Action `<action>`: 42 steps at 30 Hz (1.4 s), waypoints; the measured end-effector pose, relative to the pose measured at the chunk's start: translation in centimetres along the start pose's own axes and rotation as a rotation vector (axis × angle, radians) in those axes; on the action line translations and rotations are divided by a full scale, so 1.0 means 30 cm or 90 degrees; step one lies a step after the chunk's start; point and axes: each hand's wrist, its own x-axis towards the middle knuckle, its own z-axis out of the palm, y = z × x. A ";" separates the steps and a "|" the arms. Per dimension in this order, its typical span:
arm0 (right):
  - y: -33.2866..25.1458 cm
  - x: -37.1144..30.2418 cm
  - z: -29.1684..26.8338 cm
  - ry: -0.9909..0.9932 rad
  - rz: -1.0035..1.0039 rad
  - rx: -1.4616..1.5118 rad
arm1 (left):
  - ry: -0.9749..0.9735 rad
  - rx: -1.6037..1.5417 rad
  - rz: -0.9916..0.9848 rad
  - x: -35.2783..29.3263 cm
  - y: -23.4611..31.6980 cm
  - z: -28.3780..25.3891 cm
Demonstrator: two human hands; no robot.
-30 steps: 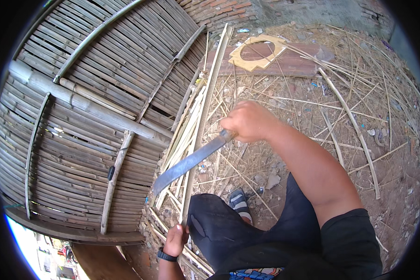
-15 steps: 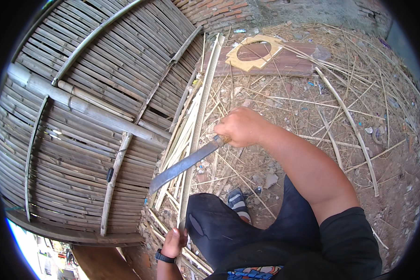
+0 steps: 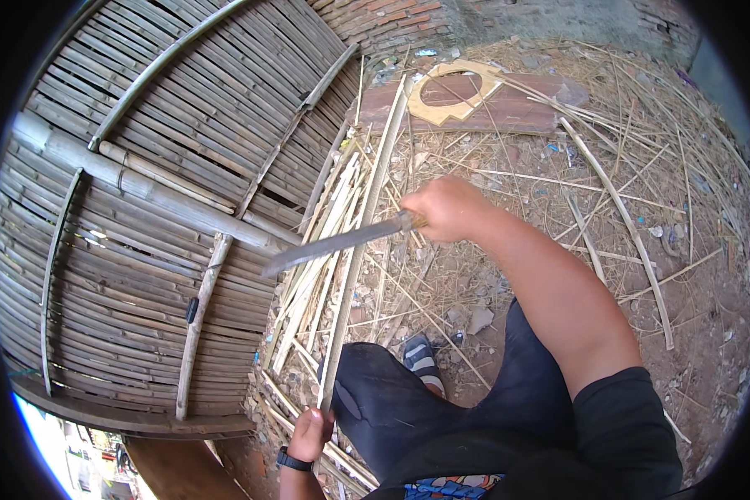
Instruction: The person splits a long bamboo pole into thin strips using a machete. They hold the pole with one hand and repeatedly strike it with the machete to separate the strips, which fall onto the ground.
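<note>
My right hand (image 3: 448, 208) is closed round the wooden handle of a machete (image 3: 333, 243), its long grey blade pointing left. The blade lies across a long bamboo strip (image 3: 367, 200) as seen from above; whether the two touch I cannot tell. That strip slants from beside my left knee to the far boards, its hollow side showing. Low in the picture my left hand (image 3: 312, 432), with a dark watch on the wrist, grips the near end of the strip. Left of it lies a pile of pale split bamboo strips (image 3: 317, 258) on the ground.
A slatted bamboo wall (image 3: 167, 183) stands close on the left. Far ahead, a yellow board with a round hole (image 3: 421, 108) rests on a dark reddish-brown panel (image 3: 525, 108). Loose sticks and a curved bamboo length (image 3: 621, 208) litter the dirt at right.
My right hand has risen a little away and to the right with the machete, whose blade is now flatter. The bamboo strip's far end has swung slightly right; my left hand stays low, gripping it.
</note>
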 end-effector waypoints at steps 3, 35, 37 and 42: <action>-0.085 0.023 0.009 0.062 -0.212 -0.056 | -0.003 -0.044 -0.030 -0.004 0.026 -0.016; -0.043 0.020 0.044 0.136 -0.232 -0.050 | -0.274 -0.359 -0.225 -0.044 0.017 0.017; 0.010 0.042 0.068 0.169 -0.237 -0.041 | -0.299 -0.367 -0.246 -0.054 0.023 0.002; 0.219 -0.037 0.042 0.227 0.255 0.106 | -0.248 -0.312 -0.246 -0.075 0.048 0.002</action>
